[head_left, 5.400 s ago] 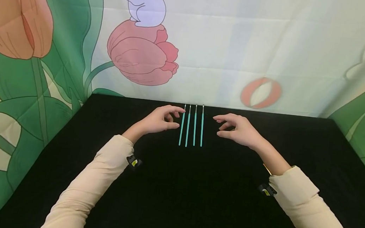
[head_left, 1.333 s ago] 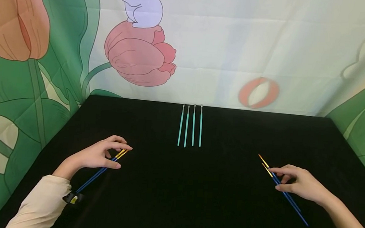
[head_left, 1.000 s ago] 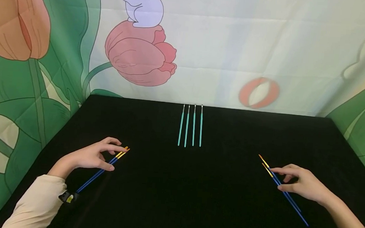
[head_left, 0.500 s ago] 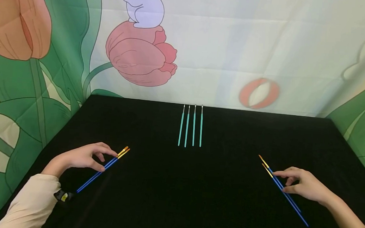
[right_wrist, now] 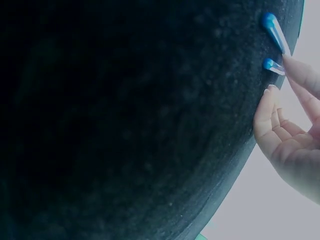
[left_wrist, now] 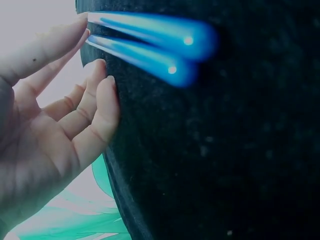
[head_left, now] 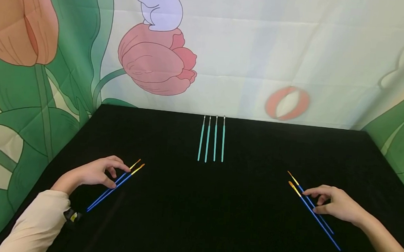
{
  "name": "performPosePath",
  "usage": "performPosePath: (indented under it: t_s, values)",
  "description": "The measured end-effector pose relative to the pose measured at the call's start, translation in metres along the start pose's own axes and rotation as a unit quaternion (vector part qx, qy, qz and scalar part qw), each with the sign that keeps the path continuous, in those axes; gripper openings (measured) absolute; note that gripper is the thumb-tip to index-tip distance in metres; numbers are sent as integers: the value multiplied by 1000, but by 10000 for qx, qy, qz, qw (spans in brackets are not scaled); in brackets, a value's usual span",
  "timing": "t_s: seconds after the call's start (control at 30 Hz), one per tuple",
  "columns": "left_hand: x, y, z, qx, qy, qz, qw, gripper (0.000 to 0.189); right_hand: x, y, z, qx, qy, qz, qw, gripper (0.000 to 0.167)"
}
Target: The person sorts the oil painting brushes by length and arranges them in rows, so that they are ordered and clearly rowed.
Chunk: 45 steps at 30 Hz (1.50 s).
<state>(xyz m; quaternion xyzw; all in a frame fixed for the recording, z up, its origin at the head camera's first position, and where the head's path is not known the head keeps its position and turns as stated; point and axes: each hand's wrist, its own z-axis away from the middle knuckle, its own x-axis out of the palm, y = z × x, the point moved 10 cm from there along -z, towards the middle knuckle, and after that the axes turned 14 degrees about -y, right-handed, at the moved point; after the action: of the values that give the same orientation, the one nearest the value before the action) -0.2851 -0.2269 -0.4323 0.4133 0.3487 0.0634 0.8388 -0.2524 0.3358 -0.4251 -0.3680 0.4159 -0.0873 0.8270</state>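
Two thin blue paintbrushes with golden ferrules lie slanted at the left. My left hand [head_left: 98, 171] has index fingertip and thumb tip spaced along the outer paintbrush [head_left: 135, 164], touching it; the inner paintbrush [head_left: 124, 181] lies beside it, bristle ends apart and handle ends close. At the right, my right hand [head_left: 335, 201] touches another outer blue paintbrush [head_left: 293, 178] with index finger and thumb, its inner neighbour [head_left: 321, 225] a small gap away. Both wrist views show blurred blue handle ends [left_wrist: 165, 37] [right_wrist: 272, 27] by the thumbs. The other fingers are loosely bent.
Several teal paintbrushes [head_left: 207, 142] lie side by side, upright in view, at the back middle of the black tabletop [head_left: 203, 212]. Behind it hangs a printed cloth [head_left: 242, 58] with tulips and a rabbit. A small camera [head_left: 72, 215] sits on the left wrist.
Both hands have come from the back beside the teal paintbrushes to the blue paintbrushes at the sides. In the last half second, the gap between the blue paintbrushes' bristle ends has widened on both sides.
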Motion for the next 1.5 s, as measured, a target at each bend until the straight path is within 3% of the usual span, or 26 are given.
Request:
performPosePath:
  t_s: [0.4,0.73,1.07,1.27,1.5]
  values:
    - [-3,-6,4,-61,253,133,9996,56,1,1,-2,88,179,0,9998,48]
    - [-3,-1,4,-262,423,-332,9982,58,1,0,-2,101,200,43,9997,48]
    - [-6,3,6,-365,399,-340,9980,57,1,3,-4,272,-357,-530,9976,52]
    - [-11,7,4,-265,285,-298,9988,55,1,-2,-3,-24,-671,-770,9948,49]
    - [-20,16,6,-14,788,-599,9951,48,-2,-9,-2,-256,-483,-807,9952,43]
